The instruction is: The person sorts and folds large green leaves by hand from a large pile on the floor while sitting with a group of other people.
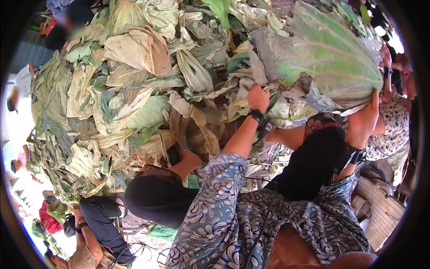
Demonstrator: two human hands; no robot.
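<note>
A broad, partly dried leaf (329,54), green in the middle and brown at its ragged edges, spreads over the upper right of the pile. My right hand (368,114) grips its lower right edge, with the fingers mostly hidden behind it. Closed in a fist, my left hand (258,97) holds the shrivelled, greyish end at the leaf's left. Crumpled dry leaves press close around that hand. A black band with a small device (260,119) circles my left wrist.
A big heap of wilted leaves (143,103) rises before my knees. Someone in black trousers (101,224) sits at lower left; another person in patterned clothing (389,127) is at right. A woven basket (378,208) stands at lower right.
</note>
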